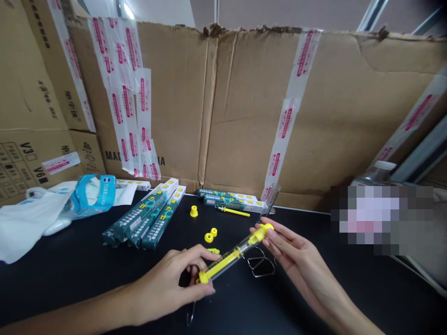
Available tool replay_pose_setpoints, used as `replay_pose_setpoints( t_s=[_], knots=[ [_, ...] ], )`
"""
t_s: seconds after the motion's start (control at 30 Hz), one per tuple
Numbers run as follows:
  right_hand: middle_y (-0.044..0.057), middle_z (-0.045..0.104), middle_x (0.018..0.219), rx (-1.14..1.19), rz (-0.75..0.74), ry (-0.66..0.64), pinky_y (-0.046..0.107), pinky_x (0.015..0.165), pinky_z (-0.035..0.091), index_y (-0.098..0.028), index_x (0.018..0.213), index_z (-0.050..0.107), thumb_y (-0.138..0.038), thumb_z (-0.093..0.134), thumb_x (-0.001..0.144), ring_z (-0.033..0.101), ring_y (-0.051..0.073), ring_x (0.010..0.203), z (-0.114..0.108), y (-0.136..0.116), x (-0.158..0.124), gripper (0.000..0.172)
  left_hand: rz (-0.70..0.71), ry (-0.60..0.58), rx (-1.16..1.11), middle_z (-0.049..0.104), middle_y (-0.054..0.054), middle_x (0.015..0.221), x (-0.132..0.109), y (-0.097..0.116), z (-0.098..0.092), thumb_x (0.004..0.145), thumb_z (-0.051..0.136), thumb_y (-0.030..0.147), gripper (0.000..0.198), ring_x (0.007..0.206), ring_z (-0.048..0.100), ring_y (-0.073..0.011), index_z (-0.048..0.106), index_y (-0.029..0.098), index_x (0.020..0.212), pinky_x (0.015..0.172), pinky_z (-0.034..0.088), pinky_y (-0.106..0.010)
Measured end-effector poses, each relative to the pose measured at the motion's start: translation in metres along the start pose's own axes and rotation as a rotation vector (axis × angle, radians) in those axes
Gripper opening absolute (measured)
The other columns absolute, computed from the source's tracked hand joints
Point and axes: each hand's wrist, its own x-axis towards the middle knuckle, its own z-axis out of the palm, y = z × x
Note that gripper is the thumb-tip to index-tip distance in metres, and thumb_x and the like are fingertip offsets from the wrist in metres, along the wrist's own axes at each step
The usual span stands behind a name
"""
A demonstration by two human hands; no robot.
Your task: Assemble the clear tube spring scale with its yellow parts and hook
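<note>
A spring scale [226,264] with a transparent tube and yellow inner parts lies slanted between my two hands. My left hand [178,279] grips its lower yellow end between thumb and fingers. A thin metal hook [190,314] hangs below that hand. With thumb and fingertips, my right hand [293,251] pinches the yellow cap [263,230] at the upper end. Just behind the tube lie bent metal wire hooks [261,265] and a flat yellow piece [213,251], partly hidden. Two small yellow rings [209,237] and a yellow collar [193,211] rest farther back.
Printed green-and-white boxes [150,218] are stacked at left, with more boxes [230,197] at the back. Near these lie a yellow rod [235,211] and a transparent tube [271,202]. A blue-white plastic package [94,195] sits far left. Cardboard [244,102] walls the black table.
</note>
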Motion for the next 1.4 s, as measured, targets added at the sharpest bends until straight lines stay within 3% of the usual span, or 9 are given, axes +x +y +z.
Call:
replay_pose_setpoints(
  t_s=[0.17,0.43,0.67,0.83,1.1,1.23,1.4],
  knots=[
    [0.008,0.08,0.09,0.005,0.006,0.015,0.023,0.083,0.061,-0.018,0.102,0.079,-0.033,0.091,0.067,0.076,0.023,0.095,-0.001,0.001,0.001,0.04,-0.046,-0.032,-0.014,0.071,0.002,0.087,0.001,-0.001,-0.001,0.085,0.073,0.035,0.042,0.061,0.052,-0.0106,0.062,0.023,0.123,0.068,0.045,-0.025],
    [0.007,0.08,0.1,0.075,0.009,-0.042,0.02,0.09,0.058,-0.023,0.112,0.078,-0.032,0.087,0.073,0.072,0.022,0.107,0.0,-0.001,-0.001,0.041,-0.119,-0.122,0.098,0.068,0.006,0.092,-0.002,0.0,-0.001,0.092,0.065,0.032,0.046,0.081,0.051,-0.0154,0.053,0.036,0.136,0.083,0.037,-0.028],
    [0.007,0.08,0.097,0.042,0.018,-0.036,0.018,0.088,0.058,-0.023,0.116,0.076,-0.032,0.088,0.071,0.073,0.021,0.104,-0.001,0.003,0.0,0.047,-0.018,-0.143,0.153,0.065,0.002,0.09,-0.005,0.006,-0.005,0.099,0.051,0.036,0.044,0.079,0.05,-0.017,0.045,0.031,0.143,0.084,0.04,-0.031],
    [0.005,0.08,0.092,0.084,0.035,-0.027,0.016,0.086,0.058,-0.024,0.112,0.077,-0.029,0.089,0.07,0.074,0.019,0.099,0.0,0.004,0.001,0.044,-0.037,-0.182,0.118,0.065,0.002,0.097,-0.007,0.006,-0.007,0.088,0.068,0.039,0.062,0.083,0.05,-0.0173,0.043,0.033,0.144,0.086,0.04,-0.032],
    [0.004,0.08,0.091,0.107,0.035,-0.056,0.013,0.083,0.058,-0.024,0.114,0.076,-0.026,0.086,0.075,0.075,0.014,0.088,-0.001,0.005,0.002,0.04,-0.061,-0.172,0.074,0.074,0.004,0.091,-0.004,0.0,-0.001,0.086,0.075,0.032,0.055,0.085,0.053,-0.019,0.055,0.033,0.136,0.087,0.035,-0.032],
    [0.004,0.08,0.091,0.097,0.043,-0.072,0.014,0.082,0.058,-0.025,0.116,0.075,-0.027,0.086,0.076,0.073,0.013,0.085,-0.002,0.007,0.002,0.041,-0.022,-0.172,0.092,0.075,0.005,0.087,-0.007,-0.005,0.001,0.087,0.072,0.018,0.069,0.086,0.052,-0.0191,0.043,0.037,0.147,0.084,0.036,-0.03],
    [0.004,0.079,0.094,0.076,0.054,-0.104,0.016,0.085,0.058,-0.027,0.116,0.075,-0.031,0.088,0.073,0.073,0.013,0.089,-0.003,0.008,0.002,0.045,0.159,-0.18,0.188,0.072,0.003,0.088,-0.008,-0.007,0.001,0.089,0.066,0.01,0.082,0.085,0.052,-0.0186,0.026,0.038,0.155,0.078,0.039,-0.026]
  ],
)
